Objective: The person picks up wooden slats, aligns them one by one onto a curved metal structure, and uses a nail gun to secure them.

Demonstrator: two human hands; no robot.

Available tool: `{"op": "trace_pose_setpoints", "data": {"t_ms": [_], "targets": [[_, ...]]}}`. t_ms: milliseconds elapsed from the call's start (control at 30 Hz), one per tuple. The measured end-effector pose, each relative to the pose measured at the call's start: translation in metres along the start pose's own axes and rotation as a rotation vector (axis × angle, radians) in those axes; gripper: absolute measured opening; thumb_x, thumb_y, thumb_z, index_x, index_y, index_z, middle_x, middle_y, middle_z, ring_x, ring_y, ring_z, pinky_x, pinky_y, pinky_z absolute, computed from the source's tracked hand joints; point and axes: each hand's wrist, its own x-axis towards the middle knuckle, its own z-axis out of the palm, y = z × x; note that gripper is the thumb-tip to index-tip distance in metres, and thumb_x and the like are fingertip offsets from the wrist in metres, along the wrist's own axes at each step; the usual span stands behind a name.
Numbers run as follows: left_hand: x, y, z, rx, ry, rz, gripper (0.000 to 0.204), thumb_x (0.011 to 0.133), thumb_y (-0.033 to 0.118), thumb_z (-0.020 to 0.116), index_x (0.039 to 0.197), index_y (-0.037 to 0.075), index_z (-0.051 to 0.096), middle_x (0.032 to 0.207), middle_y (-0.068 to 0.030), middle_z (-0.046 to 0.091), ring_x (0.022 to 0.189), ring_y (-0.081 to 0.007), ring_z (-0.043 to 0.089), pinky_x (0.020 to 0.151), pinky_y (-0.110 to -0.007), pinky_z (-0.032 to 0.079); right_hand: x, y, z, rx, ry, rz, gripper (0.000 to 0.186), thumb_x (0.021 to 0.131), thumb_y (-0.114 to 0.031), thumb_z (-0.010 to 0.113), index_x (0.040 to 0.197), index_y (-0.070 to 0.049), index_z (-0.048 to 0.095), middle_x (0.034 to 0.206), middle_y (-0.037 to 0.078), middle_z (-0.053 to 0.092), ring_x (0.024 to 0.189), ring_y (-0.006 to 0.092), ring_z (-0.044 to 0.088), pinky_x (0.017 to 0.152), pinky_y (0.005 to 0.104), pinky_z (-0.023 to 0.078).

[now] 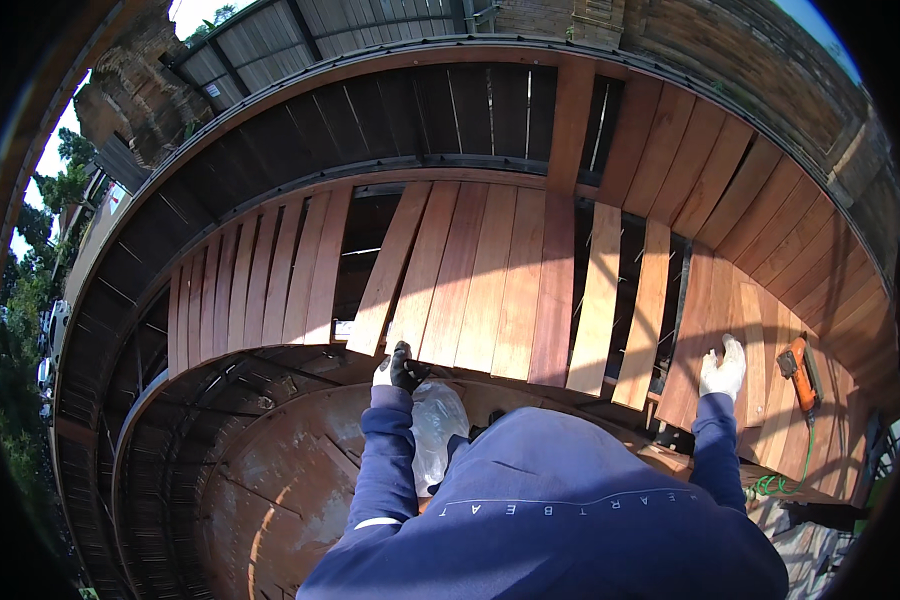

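Note:
My left hand (400, 370), in a white and black glove, is at the near end of a wooden plank (440, 270), its fingers curled against the plank's edge. Over the planks on the right is my right hand (723, 370), in a white glove, with the fingers apart and nothing in them. Between my hands lie several reddish-brown planks side by side. Two paler, narrow planks (594, 300) (642, 315) have dark gaps beside them, with metal framing below. The underside of the left fingers is hidden.
An orange power tool (798, 372) with a green cord (808, 450) lies on the planks at right. A clear plastic bag (436, 430) is by my left forearm. Below on the left is a rusty round floor (300, 450). Open dark framing (370, 120) curves along the far side.

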Motion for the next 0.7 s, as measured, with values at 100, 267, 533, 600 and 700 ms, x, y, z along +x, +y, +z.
{"op": "trace_pose_setpoints", "data": {"t_ms": [100,267,533,600,700], "targets": [[-0.010,-0.004,0.004,0.052,0.016,0.036,0.029,0.092,0.037,0.059,0.096,0.009,0.059,0.073,-0.0108,0.061,0.065,-0.0259,0.062,0.068,-0.048,0.055,-0.003,-0.113,0.000,0.391,0.033,-0.063,0.057,0.074,-0.002,0.066,0.129,-0.004,0.053,0.125,0.016,0.058,0.121,0.0335,0.050,0.108,0.0390,0.037],[0.011,-0.028,0.002,-0.212,0.082,0.086,0.034,0.093,0.042,0.057,0.107,0.010,0.059,0.084,-0.0137,0.065,0.076,-0.0294,0.066,0.071,-0.049,0.055,0.006,-0.273,-0.024,0.740,-0.282,-0.421,0.051,0.075,-0.006,0.069,0.124,-0.004,0.056,0.123,0.017,0.059,0.118,0.0350,0.054,0.103,0.0404,0.043],[-0.001,-0.019,-0.040,-0.022,-0.192,-0.119,0.026,0.094,0.035,0.060,0.098,0.009,0.062,0.078,-0.0091,0.064,0.062,-0.0215,0.062,0.056,-0.041,0.051,-0.009,-0.348,0.033,0.691,-0.341,-0.381,0.060,0.079,-0.023,0.071,0.130,0.001,0.050,0.132,0.023,0.052,0.128,0.0383,0.045,0.109,0.0425,0.036],[-0.058,0.018,0.041,0.691,0.002,-0.063,0.026,0.093,0.030,0.063,0.085,0.005,0.064,0.070,-0.0054,0.064,0.057,-0.0168,0.060,0.055,-0.033,0.049,0.002,-0.342,0.047,0.635,-0.363,-0.286,0.065,0.081,-0.025,0.070,0.134,0.003,0.045,0.140,0.028,0.042,0.135,0.0407,0.035,0.114,0.0441,0.028],[-0.087,0.061,0.057,1.071,0.033,0.151,0.028,0.090,0.027,0.066,0.080,0.001,0.066,0.067,-0.0060,0.066,0.057,-0.0142,0.061,0.059,-0.030,0.050,0.009,-0.365,0.057,0.560,-0.497,-0.094,0.074,0.082,-0.026,0.069,0.140,0.004,0.036,0.145,0.027,0.036,0.138,0.0387,0.031,0.116,0.0421,0.024]]}}
